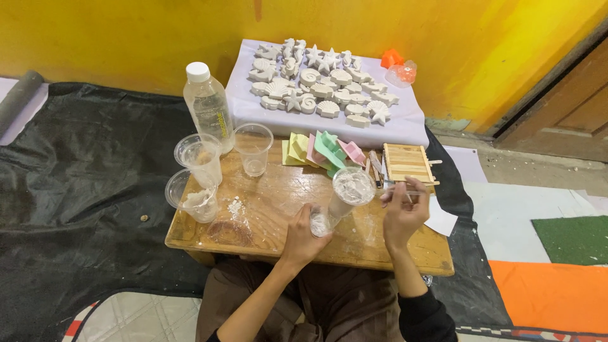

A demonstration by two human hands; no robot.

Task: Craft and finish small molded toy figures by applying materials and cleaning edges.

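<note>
The left hand (303, 235) has its grip clamped around the base of a clear plastic cup (342, 199), fingers wrapped about the narrow bottom end. The cup is tipped over: its long axis runs from the base at about 7 o'clock up to the wide mouth at about 1 o'clock, and the mouth, filled with white paste, faces the camera. It sits over the middle of the desk (266, 209), near the front edge.

The right hand (403, 212), at 3 o'clock from the cup and just beside it, has thumb and fingers pinched together on a thin stick (405, 192); the stick is small and partly hidden, so its far end may or may not touch the cup.

At 12 o'clock from the right hand lies a small raft of wooden sticks (408, 163). Coloured moulds (323, 151) lie at 11 o'clock from the cup. At 9 o'clock stand two more cups with paste (197, 180), an empty cup (254, 149) and a bottle with a white cap (208, 104). Beyond the desk, at 12 o'clock, white shell and starfish casts (323, 85) lie on a pale sheet (405, 130) against the yellow wall.
</note>
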